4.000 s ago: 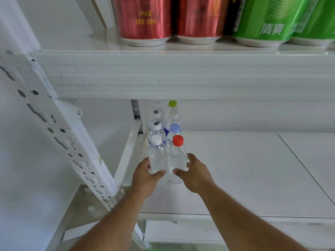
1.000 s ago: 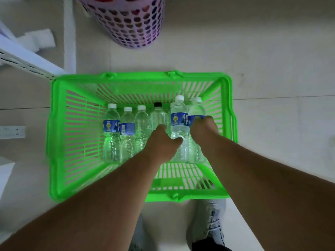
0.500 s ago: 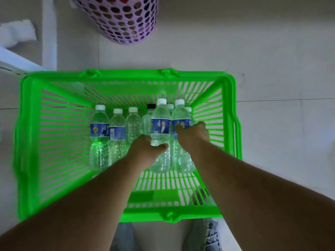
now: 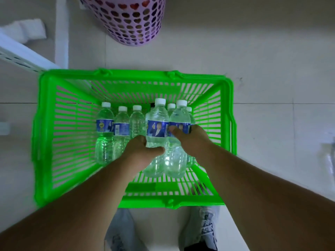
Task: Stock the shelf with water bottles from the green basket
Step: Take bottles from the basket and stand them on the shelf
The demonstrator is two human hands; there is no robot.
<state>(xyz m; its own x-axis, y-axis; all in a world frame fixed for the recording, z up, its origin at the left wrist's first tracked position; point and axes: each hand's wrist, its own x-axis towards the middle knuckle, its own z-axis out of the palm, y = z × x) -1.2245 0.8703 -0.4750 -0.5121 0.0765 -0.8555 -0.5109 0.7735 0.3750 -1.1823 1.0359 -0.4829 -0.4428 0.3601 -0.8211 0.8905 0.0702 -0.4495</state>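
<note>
The green basket [image 4: 43, 134] sits on the floor below me with several clear water bottles standing along its far side. My left hand [image 4: 141, 151] grips a white-capped bottle with a blue label [image 4: 157, 124], raised above the others. My right hand [image 4: 192, 140] grips a second blue-labelled bottle [image 4: 178, 116] beside it, also raised. Three more bottles [image 4: 123, 125] stand to the left in the basket, and others are partly hidden behind the two held ones.
A pink perforated basket [image 4: 132, 20] stands on the floor beyond the green one. The white shelf frame [image 4: 21, 55] and an upright post [image 4: 61, 33] are at the upper left. My shoes [image 4: 206, 227] are just under the basket's near rim.
Four seconds ago both hands set bottles on the shelf. Since then I turned down to the basket, gripped two bottles, and over the last second lifted them up from the row.
</note>
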